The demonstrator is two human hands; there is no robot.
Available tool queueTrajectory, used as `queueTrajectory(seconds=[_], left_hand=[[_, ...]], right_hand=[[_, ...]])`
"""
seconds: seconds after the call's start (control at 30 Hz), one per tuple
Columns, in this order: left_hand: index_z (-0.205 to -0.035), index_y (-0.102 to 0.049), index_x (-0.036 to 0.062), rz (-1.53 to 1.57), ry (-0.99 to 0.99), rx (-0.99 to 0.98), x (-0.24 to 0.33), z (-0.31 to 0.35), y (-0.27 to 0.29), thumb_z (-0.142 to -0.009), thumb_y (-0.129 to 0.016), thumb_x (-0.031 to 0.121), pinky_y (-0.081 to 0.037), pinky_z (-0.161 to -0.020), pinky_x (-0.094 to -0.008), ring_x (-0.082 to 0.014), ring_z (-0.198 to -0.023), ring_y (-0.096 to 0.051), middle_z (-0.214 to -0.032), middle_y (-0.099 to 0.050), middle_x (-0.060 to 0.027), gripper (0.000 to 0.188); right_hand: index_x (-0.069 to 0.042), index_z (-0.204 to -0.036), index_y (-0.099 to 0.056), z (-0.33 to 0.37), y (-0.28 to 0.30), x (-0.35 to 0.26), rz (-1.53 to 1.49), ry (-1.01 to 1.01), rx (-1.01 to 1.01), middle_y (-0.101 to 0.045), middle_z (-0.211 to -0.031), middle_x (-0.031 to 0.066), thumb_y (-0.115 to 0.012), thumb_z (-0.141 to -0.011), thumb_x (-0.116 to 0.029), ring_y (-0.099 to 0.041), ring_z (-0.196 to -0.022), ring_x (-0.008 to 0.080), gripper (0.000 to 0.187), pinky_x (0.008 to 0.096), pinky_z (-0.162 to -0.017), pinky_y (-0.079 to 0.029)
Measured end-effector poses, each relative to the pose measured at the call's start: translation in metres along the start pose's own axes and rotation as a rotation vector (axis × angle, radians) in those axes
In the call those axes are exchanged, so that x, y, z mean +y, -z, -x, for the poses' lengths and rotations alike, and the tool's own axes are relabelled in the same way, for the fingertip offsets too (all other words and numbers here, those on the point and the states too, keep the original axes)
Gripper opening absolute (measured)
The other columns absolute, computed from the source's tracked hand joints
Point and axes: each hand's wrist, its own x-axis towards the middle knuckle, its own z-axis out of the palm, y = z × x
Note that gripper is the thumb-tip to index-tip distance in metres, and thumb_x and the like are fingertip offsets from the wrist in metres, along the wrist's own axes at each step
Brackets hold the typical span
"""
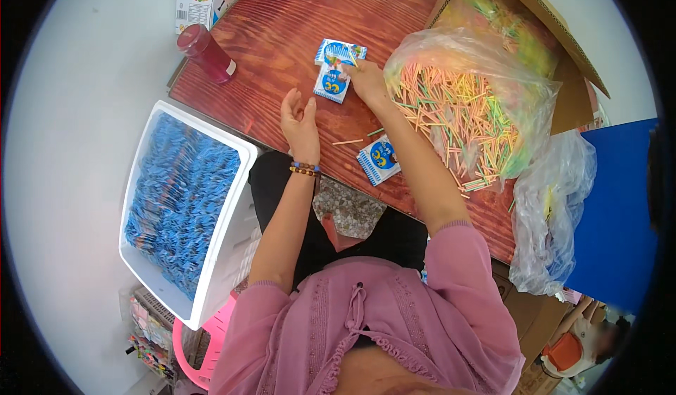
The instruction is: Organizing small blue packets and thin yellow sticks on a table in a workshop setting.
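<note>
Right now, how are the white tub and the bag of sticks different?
The tub is white and straight-edged; the bag is see-through and crumpled. The tub holds blue packets, but the bag holds pink, yellow and green sticks. The tub sits left of the table; the bag lies on it. Both hold lots of small things.

A white wall (63, 184) is rising left of the wood-grain desk (282, 15); before the desk, speckled flooring (359, 208) is showing, and a pink plastic chair (177, 342) is standing near-left.
</note>
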Motion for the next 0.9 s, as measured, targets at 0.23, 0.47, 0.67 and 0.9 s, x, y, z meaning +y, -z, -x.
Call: queueTrajectory(seconds=[0.23,0.47,0.67,0.9], left_hand=[[-0.107,-0.062,0.0076,-0.847,-0.283,-0.292,0.015,0.049,0.019,-0.077,-0.071,0.014,-0.039,-0.087,-0.0353,-0.0229,-0.100,-0.052,-0.103,-0.059,-0.0073,0.032],[-0.087,-0.064,0.0107,-1.081,-0.407,-0.441,0.014,0.056,0.019,-0.075,-0.072,0.023,-0.033,-0.081,-0.0428,-0.0271,-0.093,-0.051,-0.094,-0.057,-0.0060,0.019],[-0.081,-0.063,0.0101,-0.875,-0.425,-0.501,0.024,0.051,-0.029,-0.079,-0.068,0.023,-0.034,-0.077,-0.0410,-0.0262,-0.089,-0.053,-0.084,-0.060,-0.0053,0.014],[-0.092,-0.062,0.0101,-0.823,-0.535,-0.509,0.034,0.071,-0.054,-0.080,-0.069,0.027,-0.035,-0.079,-0.0406,-0.0252,-0.094,-0.054,-0.091,-0.062,-0.0039,0.022]], right_hand=[[-0.002,-0.095,-0.060,0.041,0.027,0.004,-0.049,0.025,0.145,-0.063,-0.090,0.0237,-0.050,-0.091,-0.034,-0.059,-0.086,0.0425,0.034,0.0480,-0.074,-0.044],[-0.001,-0.102,-0.062,0.122,0.133,0.049,0.287,-0.041,0.261,-0.063,-0.082,0.0166,-0.054,-0.091,-0.021,-0.059,-0.076,0.0301,0.024,0.0367,-0.069,-0.045],[-0.003,-0.099,-0.063,0.163,0.148,0.075,0.298,0.164,0.536,-0.061,-0.099,0.0146,-0.059,-0.086,-0.011,-0.057,-0.093,0.0326,0.016,0.0382,-0.082,-0.045],[-0.005,-0.093,-0.065,0.192,0.104,0.041,-0.089,0.151,0.036,-0.062,-0.101,0.0089,-0.060,-0.084,-0.009,-0.056,-0.097,0.0302,0.011,0.0371,-0.085,-0.043]])
